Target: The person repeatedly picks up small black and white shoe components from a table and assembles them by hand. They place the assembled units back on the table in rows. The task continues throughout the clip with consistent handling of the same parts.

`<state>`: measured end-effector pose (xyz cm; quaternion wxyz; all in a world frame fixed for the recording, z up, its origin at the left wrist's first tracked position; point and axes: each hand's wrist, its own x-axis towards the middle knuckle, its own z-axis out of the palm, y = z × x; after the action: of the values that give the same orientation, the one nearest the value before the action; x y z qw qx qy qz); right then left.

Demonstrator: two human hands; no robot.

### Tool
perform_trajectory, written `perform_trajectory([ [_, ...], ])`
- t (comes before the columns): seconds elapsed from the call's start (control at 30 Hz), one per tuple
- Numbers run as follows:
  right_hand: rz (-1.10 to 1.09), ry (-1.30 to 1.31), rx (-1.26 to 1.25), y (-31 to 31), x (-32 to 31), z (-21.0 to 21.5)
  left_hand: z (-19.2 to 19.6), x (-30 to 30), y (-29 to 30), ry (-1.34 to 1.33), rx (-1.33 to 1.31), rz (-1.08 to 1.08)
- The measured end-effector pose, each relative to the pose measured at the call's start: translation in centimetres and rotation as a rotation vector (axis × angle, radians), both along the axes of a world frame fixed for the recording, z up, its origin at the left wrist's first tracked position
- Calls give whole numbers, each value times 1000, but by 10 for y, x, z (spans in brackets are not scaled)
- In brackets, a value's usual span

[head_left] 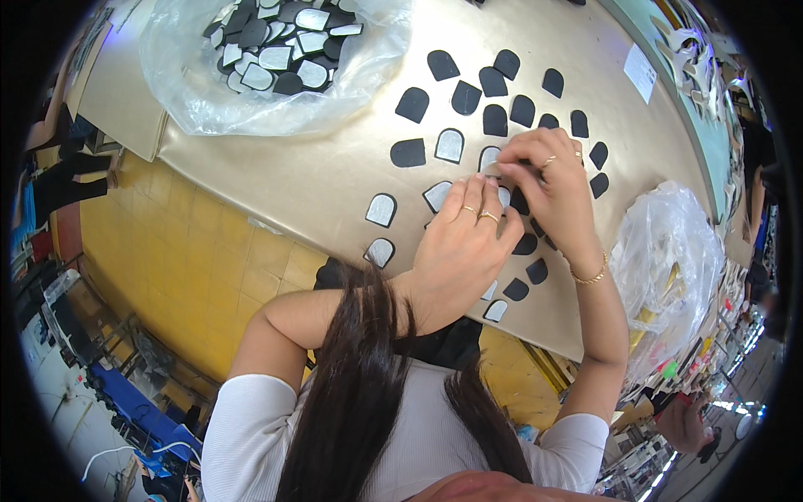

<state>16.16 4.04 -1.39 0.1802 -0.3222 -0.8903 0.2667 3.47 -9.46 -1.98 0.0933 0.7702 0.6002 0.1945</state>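
Note:
My left hand (464, 251) lies palm down over the small black arched pads, its fingers stretched out near a silver-faced pad (489, 159). Beside it, my right hand (548, 180) is closed in a pinch, thumb against forefinger, at that pad's lower edge. A pale edge shows at the fingertips, too small to name. Some pads near my hands have silver faces, such as the pad (449, 145) and the pad (381, 209) to the left. Farther off, several plain black pads (466, 98) are spread out. My fingers cover part of the group.
A clear plastic bag (180, 100) at the far left holds a heap of black and silver pads (276, 57). Another crumpled clear bag (665, 251) is at the right. The beige tabletop (293, 176) ends above a yellow tiled floor (192, 243). A white paper (640, 74) lies far right.

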Motion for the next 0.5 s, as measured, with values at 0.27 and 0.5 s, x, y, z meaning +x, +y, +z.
perform_trajectory([
  [0.27, 19, -45, -94, 44, -14, 13, 3, -7, 8, -170, -15, 15],
  [0.5, 107, -201, -75, 61, -26, 3, 2, -15, 22, -232, -44, 53],
])
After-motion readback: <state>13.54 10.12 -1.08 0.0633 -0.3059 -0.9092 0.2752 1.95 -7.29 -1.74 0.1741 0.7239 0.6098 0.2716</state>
